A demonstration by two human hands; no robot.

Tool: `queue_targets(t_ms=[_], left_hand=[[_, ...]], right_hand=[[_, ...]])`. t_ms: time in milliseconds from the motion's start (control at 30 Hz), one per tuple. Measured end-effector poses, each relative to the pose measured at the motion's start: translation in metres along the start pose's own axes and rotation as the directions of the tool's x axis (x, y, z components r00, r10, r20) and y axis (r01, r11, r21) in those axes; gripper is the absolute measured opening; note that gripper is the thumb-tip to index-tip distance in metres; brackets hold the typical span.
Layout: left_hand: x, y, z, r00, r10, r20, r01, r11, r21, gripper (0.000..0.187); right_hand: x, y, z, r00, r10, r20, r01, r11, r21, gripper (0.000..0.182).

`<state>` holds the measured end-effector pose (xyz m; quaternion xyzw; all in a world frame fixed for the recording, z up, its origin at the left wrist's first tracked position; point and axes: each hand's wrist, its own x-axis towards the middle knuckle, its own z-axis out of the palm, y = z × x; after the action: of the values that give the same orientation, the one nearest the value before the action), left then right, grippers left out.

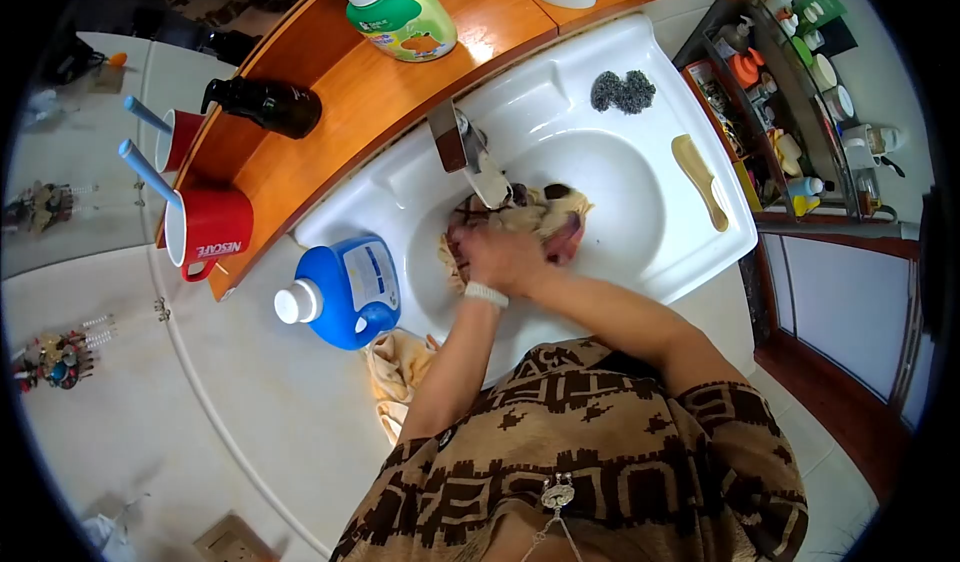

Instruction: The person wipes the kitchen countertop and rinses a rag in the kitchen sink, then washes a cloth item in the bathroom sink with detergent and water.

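A wet, patterned cloth [565, 224] in beige and dark colours lies bunched in the basin of the white sink [625, 177], under the metal faucet [485, 174]. My left hand [474, 258], with a pale band at its wrist, is closed on the left part of the cloth. Close against it, my right hand [518, 260] comes in from the right and also grips the cloth. The two hands overlap, and some fingers are hidden in the folds.
A blue bottle [350, 292] and a yellowish cloth [398, 362] are left of the sink. Dark scrubbers [622, 92] and a comb [698, 180] lie on its rim. The wooden shelf [345, 142] holds a green pump bottle [408, 24], a dark bottle [265, 105] and a red mug [212, 227].
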<state>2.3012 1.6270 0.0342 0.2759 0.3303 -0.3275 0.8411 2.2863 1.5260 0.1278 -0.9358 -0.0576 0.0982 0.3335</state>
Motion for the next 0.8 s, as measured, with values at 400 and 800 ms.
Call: queue_targets(t_ms=[400, 800], left_hand=[[-0.073, 0.092, -0.042, 0.878, 0.471, 0.09, -0.443, 0.727, 0.524, 0.032], [-0.098, 0.087, -0.028, 0.945, 0.305, 0.114, -0.1, -0.062, 0.993, 0.027]], right_hand=[[-0.074, 0.151, -0.045, 0.958, 0.123, 0.257, -0.065, 0.972, -0.224, 0.043], [-0.069, 0.117, -0.037, 0.889, -0.054, 0.455, 0.144, 0.975, -0.167, 0.07]])
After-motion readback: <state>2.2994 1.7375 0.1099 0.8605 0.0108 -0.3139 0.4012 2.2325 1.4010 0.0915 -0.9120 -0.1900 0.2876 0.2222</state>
